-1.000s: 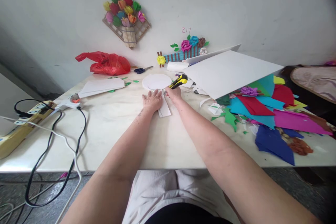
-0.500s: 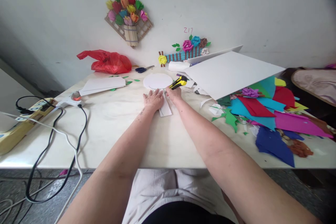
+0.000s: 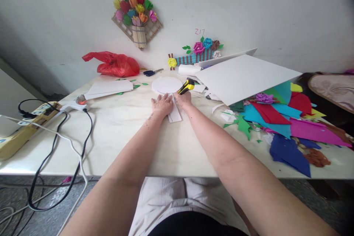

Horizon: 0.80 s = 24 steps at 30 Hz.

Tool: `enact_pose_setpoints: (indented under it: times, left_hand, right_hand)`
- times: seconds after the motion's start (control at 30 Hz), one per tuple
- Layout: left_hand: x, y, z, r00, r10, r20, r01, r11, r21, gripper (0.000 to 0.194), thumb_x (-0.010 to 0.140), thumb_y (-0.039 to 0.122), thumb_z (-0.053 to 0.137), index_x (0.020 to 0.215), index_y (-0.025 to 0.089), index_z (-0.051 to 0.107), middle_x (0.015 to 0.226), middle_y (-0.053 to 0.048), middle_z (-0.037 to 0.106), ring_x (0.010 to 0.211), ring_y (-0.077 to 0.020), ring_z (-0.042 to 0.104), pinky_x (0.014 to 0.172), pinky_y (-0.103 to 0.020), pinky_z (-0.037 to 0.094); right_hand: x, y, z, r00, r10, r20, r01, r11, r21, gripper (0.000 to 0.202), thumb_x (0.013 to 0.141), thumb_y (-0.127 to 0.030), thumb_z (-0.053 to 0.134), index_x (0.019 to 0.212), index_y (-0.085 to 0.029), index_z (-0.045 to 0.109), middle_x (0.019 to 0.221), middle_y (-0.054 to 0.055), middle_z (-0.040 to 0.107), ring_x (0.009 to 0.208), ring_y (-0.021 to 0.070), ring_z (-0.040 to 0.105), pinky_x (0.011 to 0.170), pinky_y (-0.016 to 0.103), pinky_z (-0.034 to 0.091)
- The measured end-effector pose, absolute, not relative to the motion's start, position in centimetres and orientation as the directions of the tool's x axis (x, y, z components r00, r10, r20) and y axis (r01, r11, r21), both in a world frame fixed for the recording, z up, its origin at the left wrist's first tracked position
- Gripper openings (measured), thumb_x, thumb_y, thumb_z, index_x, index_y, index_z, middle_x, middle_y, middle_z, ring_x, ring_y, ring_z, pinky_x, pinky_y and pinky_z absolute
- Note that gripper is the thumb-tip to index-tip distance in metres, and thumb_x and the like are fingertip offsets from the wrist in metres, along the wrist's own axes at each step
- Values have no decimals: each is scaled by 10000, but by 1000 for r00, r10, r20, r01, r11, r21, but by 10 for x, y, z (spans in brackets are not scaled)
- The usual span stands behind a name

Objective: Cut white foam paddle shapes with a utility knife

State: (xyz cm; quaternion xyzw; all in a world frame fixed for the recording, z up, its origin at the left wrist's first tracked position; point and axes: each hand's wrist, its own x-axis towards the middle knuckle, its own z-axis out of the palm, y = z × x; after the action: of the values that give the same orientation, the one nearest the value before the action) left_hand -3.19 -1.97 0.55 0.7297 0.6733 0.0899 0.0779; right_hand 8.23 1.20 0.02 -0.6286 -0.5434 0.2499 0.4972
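My left hand (image 3: pixel 163 105) lies flat with fingers spread, pressing on a narrow white board strip (image 3: pixel 176 114) on the table. In my right hand (image 3: pixel 183 99) is a yellow and black utility knife (image 3: pixel 187 86), its handle tilted up to the right. The knife hand rests at the strip's right edge; the blade is hidden behind my fingers. Just beyond both hands lies a white round disc (image 3: pixel 166 84), with a curved line near its front edge.
White boards (image 3: pixel 249 77) lean at the right over colored felt pieces (image 3: pixel 276 118). At the left are a white board piece (image 3: pixel 109 87), a power strip (image 3: pixel 27 129) and looping cables (image 3: pixel 80 155). Scissors (image 3: pixel 152 72) and a red plastic bag (image 3: pixel 118 65) lie at the back.
The knife handle has tipped slightly to the left and more upright in my right hand. My left hand stays pressed on the strip.
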Motion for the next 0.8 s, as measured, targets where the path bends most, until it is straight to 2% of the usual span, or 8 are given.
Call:
enact_pose_setpoints:
  times: [0.17,0.37,0.53,0.8]
  left_hand:
    - [-32,-19,5,86,996,24,968,-89,235,570,940,374,207,1491,370,354,1604,54,232,1471,-294,183,1132,-674,101]
    - [-32,-20,6,75,997,17,967,-77,242,569,941,387,204,1492,381,346,1605,67,224,1475,-289,176,1137,-668,99]
    - [-31,-20,6,76,997,14,968,-77,240,566,943,388,206,1492,385,345,1607,65,220,1476,-286,172,1139,-662,101]
    - [-31,-23,6,73,996,43,969,-81,233,563,950,374,193,1490,368,354,1602,55,241,1467,-277,198,1140,-661,93]
  right_hand:
    - [84,4,13,279,936,213,473,59,-879,148,672,-309,586,578,-196,574,618,65,647,829,261,698,767,335,543]
    - [87,0,19,383,906,180,463,-20,-886,134,688,-311,583,634,-194,618,675,74,671,877,261,698,814,335,529]
    - [85,5,10,327,926,187,458,18,-889,178,724,-330,552,643,-193,631,638,68,666,823,245,701,768,309,536]
    - [87,-1,20,366,916,163,532,-63,-844,231,732,-334,567,802,-159,699,858,121,733,968,279,696,821,318,520]
